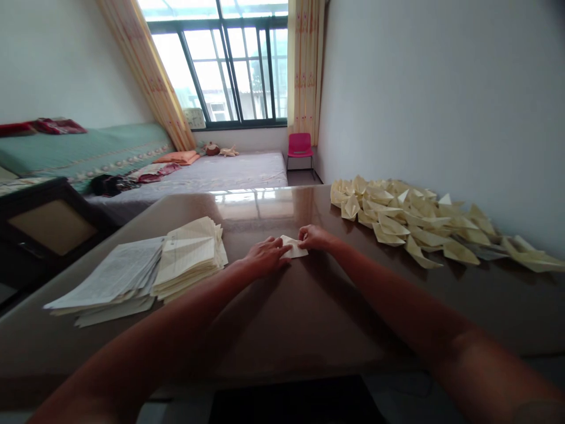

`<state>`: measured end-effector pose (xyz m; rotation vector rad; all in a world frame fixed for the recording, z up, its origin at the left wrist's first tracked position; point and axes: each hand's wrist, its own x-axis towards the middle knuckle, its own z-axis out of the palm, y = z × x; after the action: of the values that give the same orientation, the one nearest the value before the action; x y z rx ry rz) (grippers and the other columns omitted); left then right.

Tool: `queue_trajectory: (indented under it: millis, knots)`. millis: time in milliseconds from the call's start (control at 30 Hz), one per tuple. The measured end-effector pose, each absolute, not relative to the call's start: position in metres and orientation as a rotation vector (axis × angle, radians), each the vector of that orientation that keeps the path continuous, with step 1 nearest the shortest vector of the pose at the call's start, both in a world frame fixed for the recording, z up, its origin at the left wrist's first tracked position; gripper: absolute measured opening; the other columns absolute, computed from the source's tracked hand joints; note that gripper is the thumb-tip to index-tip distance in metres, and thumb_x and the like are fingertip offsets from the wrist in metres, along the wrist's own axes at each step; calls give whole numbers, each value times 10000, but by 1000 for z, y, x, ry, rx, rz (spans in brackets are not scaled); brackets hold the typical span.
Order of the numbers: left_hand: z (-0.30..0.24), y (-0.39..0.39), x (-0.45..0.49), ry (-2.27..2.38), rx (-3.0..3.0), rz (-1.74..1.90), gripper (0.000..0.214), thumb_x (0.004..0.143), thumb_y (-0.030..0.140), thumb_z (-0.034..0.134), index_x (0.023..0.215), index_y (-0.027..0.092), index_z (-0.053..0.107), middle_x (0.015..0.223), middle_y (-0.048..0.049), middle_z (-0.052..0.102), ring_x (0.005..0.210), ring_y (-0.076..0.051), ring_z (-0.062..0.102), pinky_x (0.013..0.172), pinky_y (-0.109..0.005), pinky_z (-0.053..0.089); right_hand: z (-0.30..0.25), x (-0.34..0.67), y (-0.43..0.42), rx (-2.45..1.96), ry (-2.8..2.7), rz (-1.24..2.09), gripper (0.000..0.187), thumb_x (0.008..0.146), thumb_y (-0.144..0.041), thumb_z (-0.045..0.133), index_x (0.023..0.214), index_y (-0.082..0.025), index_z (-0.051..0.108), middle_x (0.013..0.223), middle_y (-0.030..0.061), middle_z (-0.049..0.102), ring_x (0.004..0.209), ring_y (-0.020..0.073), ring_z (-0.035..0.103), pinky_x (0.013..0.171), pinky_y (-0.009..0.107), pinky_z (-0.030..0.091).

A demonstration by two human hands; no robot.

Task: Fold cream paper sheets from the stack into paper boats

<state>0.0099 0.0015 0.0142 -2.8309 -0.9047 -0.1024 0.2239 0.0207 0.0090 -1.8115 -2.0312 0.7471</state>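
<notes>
A small folded sheet of cream paper lies on the glossy brown table, between my two hands. My left hand rests flat with its fingers stretched out, the fingertips pressing on the paper's left side. At the upper right edge of the same paper, my right hand is closed in a pinch on it. The fingers partly cover the paper, so its full shape is hidden.
Left of my hands stand a stack of cream lined paper and a stack of whiter printed sheets. Many folded paper boats are heaped along the wall at right. Beyond the table are a bed and a pink chair.
</notes>
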Motion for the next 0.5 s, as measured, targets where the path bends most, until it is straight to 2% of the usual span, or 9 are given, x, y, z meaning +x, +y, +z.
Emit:
queue_trajectory:
  millis: [133,300,500]
  knots:
    - [3,-3,12,-1003,-2758,-179,450,943,490,366,1378,386,422,1123,-66,540,983,-244,486,797,-366,429,-4,223,15,-1710,-1929,683,282,724,-240,703,978,-136,635,821,27,690,673,107,608,563,170,432]
    - [-5,-5,10,-1093,-2744,-233,441,947,493,329,1363,399,442,1161,-52,521,1026,-243,453,830,-388,405,-16,221,8,-1600,-1900,569,233,744,-138,639,972,-160,599,817,5,692,707,105,630,645,197,463]
    - [-5,-6,10,-1106,-2751,-276,427,943,490,337,1345,413,460,1155,-41,532,1025,-249,457,805,-397,407,-15,223,1,-1490,-2005,429,318,755,-183,658,1058,-216,566,799,-28,714,717,126,653,703,244,466]
